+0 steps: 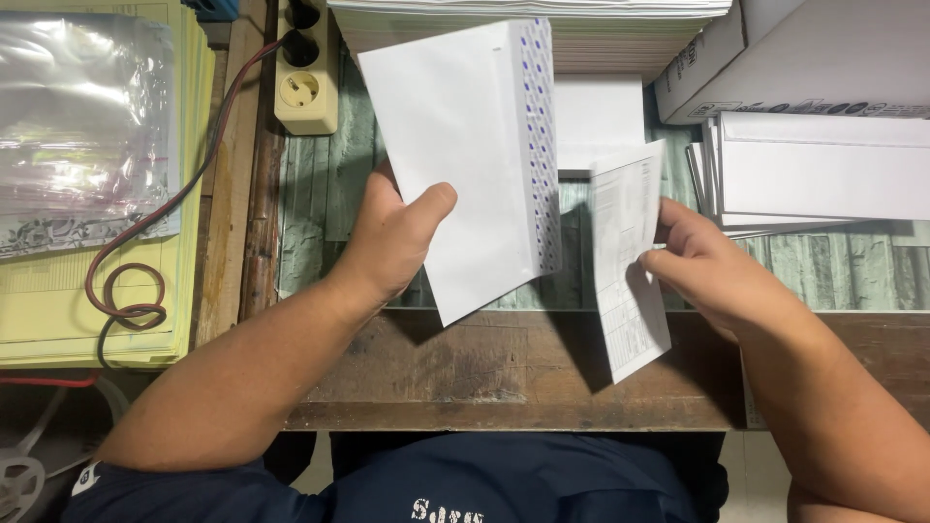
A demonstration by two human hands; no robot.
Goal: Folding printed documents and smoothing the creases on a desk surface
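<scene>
— What does the left hand (392,242) hold?

— A long white paper envelope with a blue-patterned inner flap (470,165), raised above the wooden worktop (504,373). The thumb presses on the near face and the fingers are hidden behind it, so the hand is closed on the lower left part of the envelope. The flap stands open on the right side.

— And the right hand (707,271)?

— It pinches a folded white printed paper sheet (628,257) by its right edge, thumb and fingers closed narrowly on it. The sheet hangs just beside the envelope's open flap, close but apart.

— How would these two handle?

— Both look very light and thin. The envelope seems a bit stiffer, being doubled paper; the folded sheet looks limp enough to bend if held only by a corner, so a grip along the middle of its long edge suits it best. Either would crease under a hard squeeze.

— What lies around?

— A stack of white envelopes (823,169) at the right, a white cardboard box (804,53) behind it, a cream power strip (308,87) and yellow paper pads (97,300) at the left.
</scene>
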